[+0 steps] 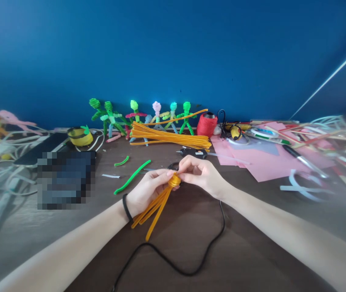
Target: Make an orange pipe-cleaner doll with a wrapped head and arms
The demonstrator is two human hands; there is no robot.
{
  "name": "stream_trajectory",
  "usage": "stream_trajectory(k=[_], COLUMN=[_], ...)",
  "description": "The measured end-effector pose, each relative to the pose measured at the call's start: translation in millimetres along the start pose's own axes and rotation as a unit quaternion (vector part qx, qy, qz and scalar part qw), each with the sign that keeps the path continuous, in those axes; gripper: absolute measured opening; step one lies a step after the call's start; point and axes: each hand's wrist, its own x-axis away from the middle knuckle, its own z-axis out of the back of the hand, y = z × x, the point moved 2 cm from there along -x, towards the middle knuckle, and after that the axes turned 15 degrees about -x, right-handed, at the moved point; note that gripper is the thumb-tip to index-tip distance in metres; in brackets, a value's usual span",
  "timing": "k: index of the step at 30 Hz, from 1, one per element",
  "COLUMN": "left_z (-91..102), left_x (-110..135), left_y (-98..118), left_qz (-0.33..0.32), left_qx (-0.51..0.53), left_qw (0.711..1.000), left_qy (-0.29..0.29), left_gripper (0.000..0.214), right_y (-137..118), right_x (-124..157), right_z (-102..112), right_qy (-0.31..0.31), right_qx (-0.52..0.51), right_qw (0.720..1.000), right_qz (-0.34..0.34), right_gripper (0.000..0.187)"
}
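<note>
Between my fingers is a small figure of orange pipe cleaners (160, 205), wound into a tight coil at the top, with several straight ends hanging down to the left. My left hand (148, 190) is closed around it just below the coil. My right hand (205, 176) pinches the coil's right side with thumb and forefinger. Left of my hands lie a long green pipe cleaner piece (132, 177) and a shorter green piece (121, 161). Scissors (174, 166) lie behind my fingers, mostly hidden. Beyond them rests a bundle of orange pipe cleaners (169, 136).
Several pipe cleaner figures (186, 117) lean along the blue wall. A red spool (207, 125) stands beside them. A black tool (193, 153) lies behind my right hand; a black cord (188, 273) loops in front. Pink paper (261, 162) is right, a phone (72, 176) left.
</note>
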Motion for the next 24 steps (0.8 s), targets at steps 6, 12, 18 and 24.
stream_trajectory(k=[6,12,18,24], left_z=[-2.1,-7.0,-7.1,-6.4], left_x=[3.7,7.4,6.9,7.6], left_y=[6.3,13.9,13.3,13.3], left_qz=[-0.016,-0.049,-0.051,-0.054], left_qx=[-0.063,-0.103,-0.101,-0.083], left_qw=[0.998,0.993,0.994,0.995], left_qy=[0.02,0.023,0.013,0.001], left_gripper=[0.018,0.013,0.011,0.009], right_y=[-7.8,-11.1,-7.3,-6.3], right_x=[-0.8,0.3,0.9,0.7], right_z=[-2.6,-3.5,-2.7,-3.3], right_qy=[-0.006,-0.004,0.003,-0.01], right_qx=[0.026,0.047,0.047,0.044], right_qw=[1.0,0.998,0.998,0.998], right_qz=[0.015,0.029,0.034,0.033], right_gripper=[0.003,0.003,0.004,0.004])
